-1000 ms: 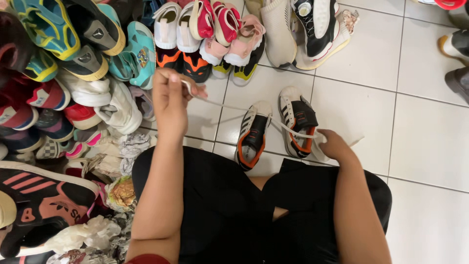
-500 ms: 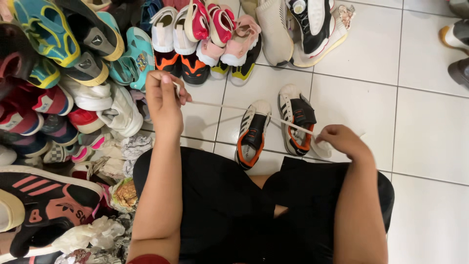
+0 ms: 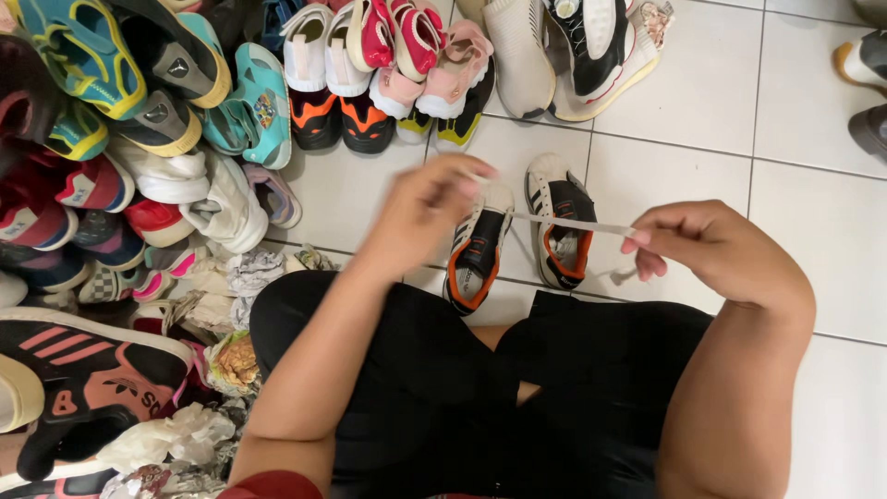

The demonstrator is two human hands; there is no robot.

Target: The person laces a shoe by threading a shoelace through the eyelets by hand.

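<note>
A white shoelace [image 3: 573, 224] is stretched between my two hands above the floor. My left hand [image 3: 430, 205] pinches one end, blurred, just over the left shoe of a black, white and orange pair. My right hand [image 3: 711, 248] pinches the other end, whose loose tip dangles below it. The left shoe [image 3: 476, 254] and the right shoe [image 3: 562, 222] of the pair lie side by side on the white tiles in front of my knees. I sit with black trousers [image 3: 443, 388] on.
A big heap of mixed shoes [image 3: 139, 139] fills the left side and the top edge. A black and pink sneaker [image 3: 83, 370] and crumpled paper [image 3: 176, 439] lie at lower left. More shoes [image 3: 864, 83] sit at the right edge.
My left hand has come down and to the right, toward the pair. My right hand has lifted off the floor. The lace between them is now shorter and held level.
</note>
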